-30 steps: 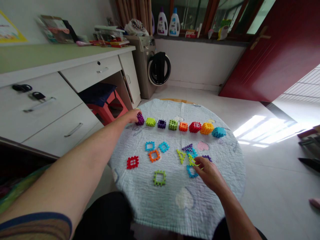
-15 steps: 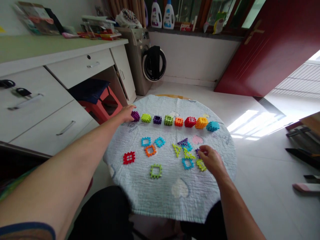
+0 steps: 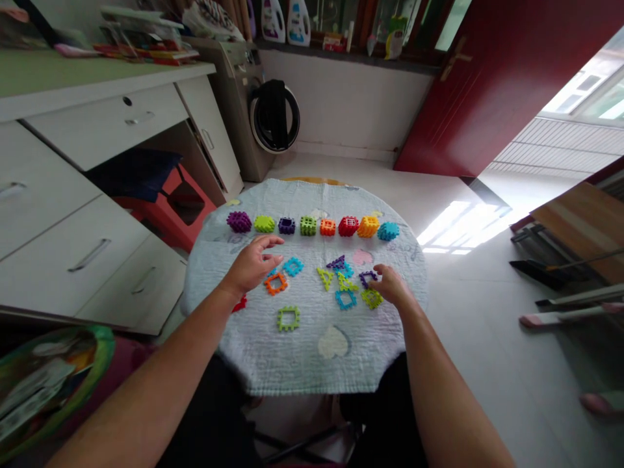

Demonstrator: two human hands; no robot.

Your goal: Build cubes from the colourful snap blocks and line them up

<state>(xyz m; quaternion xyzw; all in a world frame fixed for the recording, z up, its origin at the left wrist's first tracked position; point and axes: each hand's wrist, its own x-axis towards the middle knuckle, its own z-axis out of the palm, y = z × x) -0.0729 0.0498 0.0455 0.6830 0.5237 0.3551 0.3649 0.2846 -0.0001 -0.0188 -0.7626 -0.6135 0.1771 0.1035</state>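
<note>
eight assembled block cubes (image 3: 307,225) stand in one row across the far part of a round quilted cloth (image 3: 302,367), running from a purple spiked cube (image 3: 238,221) at 10 o'clock to a teal cube (image 3: 388,231) at 2 o'clock (clock directions taken from the cloth's middle, 12 being its far edge), with lime, purple, green, orange, red and amber cubes between them. flat block pieces lie nearer the person. left hand (image 3: 252,265): open, fingers (image 3: 273,241) spread and slightly arched, holding nothing that can be seen, above an orange square frame (image 3: 275,283) and just beside a cyan frame (image 3: 293,266); the left wrist partly covers a red frame (image 3: 239,303) at 9 o'clock. right hand (image 3: 392,286): at 3 o'clock, fingers loosely curled, fingertips (image 3: 377,268) at a purple square frame (image 3: 368,279); whether they have hold of it cannot be told. a lime frame (image 3: 372,298) lies just below the right hand, beside a cyan square frame (image 3: 346,299). three triangles, lime (image 3: 325,277), purple (image 3: 336,262) and green (image 3: 347,282), sit close together at 2 to 3 o'clock. a green square frame (image 3: 288,318) lies alone toward 7 o'clock. surroundings: white drawers (image 3: 73,231) at 9 o'clock, a red stool (image 3: 166,208) at 10, a washing machine (image 3: 244,110) at 11, detergent bottles (image 3: 298,23) at 12 and a red door (image 3: 487,84) at 1.
</note>
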